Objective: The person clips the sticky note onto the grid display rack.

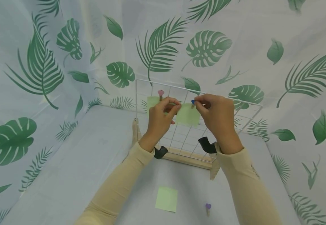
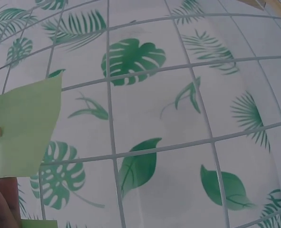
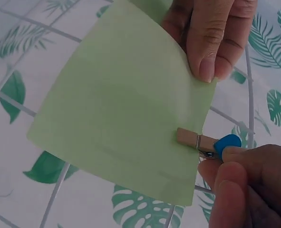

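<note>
Both hands are raised in front of a white wire grid (image 1: 179,137) that stands upright in a wooden base (image 1: 189,157) near the far edge of the tabletop (image 1: 75,168). The left hand (image 1: 159,120) pinches the left edge of a green paper note (image 1: 188,115) between thumb and fingertips, holding it flat against the upper part of the grid. The right hand (image 1: 217,117) grips a small wooden clothespin with a blue top (image 3: 211,145); in the right wrist view its wooden jaws sit over the note's edge, thumb and finger squeezing the blue end. Another green note (image 1: 152,101) already hangs at the grid's upper left corner, held there by a pink-topped clothespin (image 1: 160,93). On the tabletop, near the front edge, lies a green notepad (image 1: 166,198), and just to its right a purple-topped clothespin (image 1: 208,208). A leaf-printed cloth (image 1: 53,62) covers the backdrop behind the grid.
</note>
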`<act>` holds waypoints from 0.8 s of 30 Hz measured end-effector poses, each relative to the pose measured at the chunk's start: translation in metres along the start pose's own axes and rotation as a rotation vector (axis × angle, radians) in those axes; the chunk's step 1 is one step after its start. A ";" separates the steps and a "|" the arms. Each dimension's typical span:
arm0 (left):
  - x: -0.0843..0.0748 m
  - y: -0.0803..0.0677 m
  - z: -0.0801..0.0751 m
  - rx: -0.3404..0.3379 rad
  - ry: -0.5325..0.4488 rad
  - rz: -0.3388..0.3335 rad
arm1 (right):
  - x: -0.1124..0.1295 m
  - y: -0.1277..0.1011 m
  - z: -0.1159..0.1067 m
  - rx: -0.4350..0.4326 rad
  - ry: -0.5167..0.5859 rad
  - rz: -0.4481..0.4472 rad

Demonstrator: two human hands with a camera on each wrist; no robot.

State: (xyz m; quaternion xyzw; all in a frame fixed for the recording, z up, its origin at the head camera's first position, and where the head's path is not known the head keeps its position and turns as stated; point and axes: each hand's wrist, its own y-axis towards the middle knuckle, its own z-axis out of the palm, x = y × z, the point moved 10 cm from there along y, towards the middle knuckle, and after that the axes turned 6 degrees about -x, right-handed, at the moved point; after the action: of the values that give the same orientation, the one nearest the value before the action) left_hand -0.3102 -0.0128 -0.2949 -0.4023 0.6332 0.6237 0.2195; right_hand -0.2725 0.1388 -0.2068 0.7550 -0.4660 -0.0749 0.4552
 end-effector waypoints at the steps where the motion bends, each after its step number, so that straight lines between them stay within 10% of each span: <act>1: -0.001 0.000 0.000 -0.002 0.006 0.009 | 0.001 0.000 0.000 -0.005 -0.010 -0.005; 12: -0.018 -0.005 -0.006 -0.072 0.158 0.253 | -0.003 -0.007 -0.010 -0.140 -0.206 -0.011; 24: -0.022 -0.014 -0.016 -0.073 0.211 0.348 | -0.001 -0.024 -0.009 -0.091 -0.024 -0.130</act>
State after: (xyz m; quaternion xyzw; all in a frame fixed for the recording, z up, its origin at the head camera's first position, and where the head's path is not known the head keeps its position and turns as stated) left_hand -0.2825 -0.0217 -0.2844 -0.3578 0.6895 0.6292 0.0261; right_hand -0.2530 0.1491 -0.2200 0.7611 -0.4175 -0.1344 0.4778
